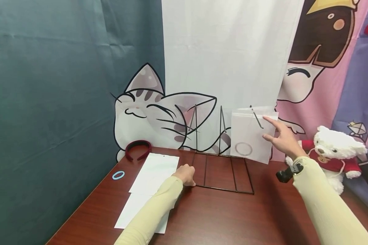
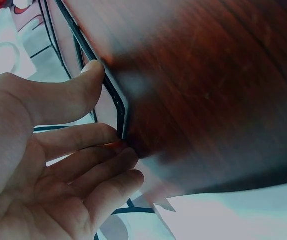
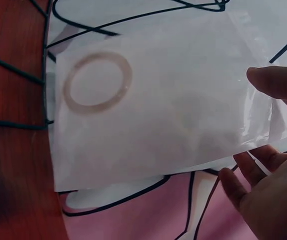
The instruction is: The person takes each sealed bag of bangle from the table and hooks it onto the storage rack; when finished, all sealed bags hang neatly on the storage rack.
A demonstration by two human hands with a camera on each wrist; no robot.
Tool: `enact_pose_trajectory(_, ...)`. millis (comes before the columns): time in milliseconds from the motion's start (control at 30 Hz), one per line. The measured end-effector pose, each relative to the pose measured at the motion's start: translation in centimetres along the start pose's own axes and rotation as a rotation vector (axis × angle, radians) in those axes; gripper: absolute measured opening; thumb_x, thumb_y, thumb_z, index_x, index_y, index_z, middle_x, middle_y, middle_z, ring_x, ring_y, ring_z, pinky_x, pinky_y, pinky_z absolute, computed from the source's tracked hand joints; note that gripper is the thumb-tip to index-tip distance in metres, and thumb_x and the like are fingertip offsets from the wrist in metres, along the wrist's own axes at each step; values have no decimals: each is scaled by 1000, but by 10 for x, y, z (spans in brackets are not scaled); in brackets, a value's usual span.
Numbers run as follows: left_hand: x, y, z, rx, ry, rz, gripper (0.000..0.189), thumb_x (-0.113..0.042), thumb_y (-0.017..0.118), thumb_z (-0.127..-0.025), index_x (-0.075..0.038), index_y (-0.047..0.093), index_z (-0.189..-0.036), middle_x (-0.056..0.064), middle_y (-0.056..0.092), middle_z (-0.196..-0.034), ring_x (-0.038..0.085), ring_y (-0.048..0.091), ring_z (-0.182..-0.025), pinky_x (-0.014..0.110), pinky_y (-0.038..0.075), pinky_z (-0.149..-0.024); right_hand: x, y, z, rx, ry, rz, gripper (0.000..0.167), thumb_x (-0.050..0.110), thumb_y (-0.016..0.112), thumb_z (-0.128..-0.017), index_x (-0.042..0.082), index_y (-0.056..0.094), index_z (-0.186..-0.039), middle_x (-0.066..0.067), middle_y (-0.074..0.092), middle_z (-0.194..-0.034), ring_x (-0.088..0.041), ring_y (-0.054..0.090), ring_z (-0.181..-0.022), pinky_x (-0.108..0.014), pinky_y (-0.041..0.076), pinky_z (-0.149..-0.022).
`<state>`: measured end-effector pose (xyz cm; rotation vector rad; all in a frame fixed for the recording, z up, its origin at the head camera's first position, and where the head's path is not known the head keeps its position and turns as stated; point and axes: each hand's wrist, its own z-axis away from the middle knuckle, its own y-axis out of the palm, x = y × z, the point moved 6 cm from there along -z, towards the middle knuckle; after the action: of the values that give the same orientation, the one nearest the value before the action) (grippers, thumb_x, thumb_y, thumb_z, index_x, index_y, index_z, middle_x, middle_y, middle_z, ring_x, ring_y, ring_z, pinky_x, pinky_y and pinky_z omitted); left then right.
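Note:
A black wire rack with upright prongs stands on the table near the backdrop. My left hand grips its front left corner, thumb and fingertips at the wire in the left wrist view. A clear flat bag with a pale ring inside hangs from the rack's right hook, other sheets or bags behind it. My right hand is at the bag's upper right, index finger stretched out and thumb apart from it. In the right wrist view the thumb overlaps the bag's face, the other fingers near its edge.
Two white sheets lie overlapping left of the rack. Beyond them are a light blue ring and a dark red headband. A white teddy bear in a red top sits at the right. Printed curtains hang behind the table.

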<state>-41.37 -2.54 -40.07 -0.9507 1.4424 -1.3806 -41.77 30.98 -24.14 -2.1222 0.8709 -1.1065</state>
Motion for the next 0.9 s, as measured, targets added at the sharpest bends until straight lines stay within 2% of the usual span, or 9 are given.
enact_pose_trajectory(100,1,1,-1,-7,-4,-2,27,-32,86,-79,-13,66,-78,4,67,-85,22,68,-83,33,55,-74,-6,4,0,8,18,15,74,14,68,-93,20,32,-158,-36,35,-153,-57,34,-137,-74,29,-103)
enact_pose_trajectory(267,2,3,-2,-7,-8,3,28,-32,86,-79,-13,66,-78,4,68,-86,23,68,-85,34,55,-75,-17,12,6,13,34,37,74,12,68,-93,18,33,-158,-39,42,-142,-53,44,-124,-70,36,-95)
enact_pose_trajectory(400,1,3,-1,-3,-7,7,28,-32,86,-79,-13,66,-78,4,68,-85,23,68,-84,34,55,-75,-27,22,14,4,29,42,73,11,69,-92,13,35,-156,-38,48,-126,-51,51,-111,-66,39,-90)
enact_pose_trajectory(533,1,3,0,-5,-8,7,28,-32,86,-79,-13,65,-75,4,67,-83,22,68,-82,33,55,-73,-38,35,25,7,37,20,73,9,70,-91,11,37,-155,-37,54,-121,-51,55,-112,-63,41,-90)
enact_pose_trajectory(600,1,3,0,-10,-8,6,29,-32,86,-79,-13,65,-75,4,67,-83,22,68,-82,33,55,-73,-45,43,31,17,45,14,72,8,70,-90,9,37,-155,-36,58,-118,-48,58,-106,-58,44,-86)
enact_pose_trajectory(667,1,3,0,-14,-6,6,29,-32,87,-78,-13,65,-74,4,67,-83,22,68,-82,33,55,-73,-53,54,39,32,61,15,71,7,70,-90,8,38,-154,-34,60,-114,-40,61,-97,-51,46,-82)
enact_pose_trajectory(767,0,4,-1,-15,-6,1,28,-31,86,-78,-13,65,-74,4,67,-83,22,68,-82,34,55,-73,-65,73,52,78,81,24,69,8,70,-90,5,40,-152,-33,61,-110,-38,64,-94,-52,51,-82)
enact_pose_trajectory(900,0,3,-2,-14,-4,-4,28,-32,86,-79,-13,65,-74,4,67,-83,21,68,-81,33,55,-73,-72,101,69,201,48,101,69,9,74,-85,0,45,-147,-36,61,-115,-50,62,-106,-62,49,-88)
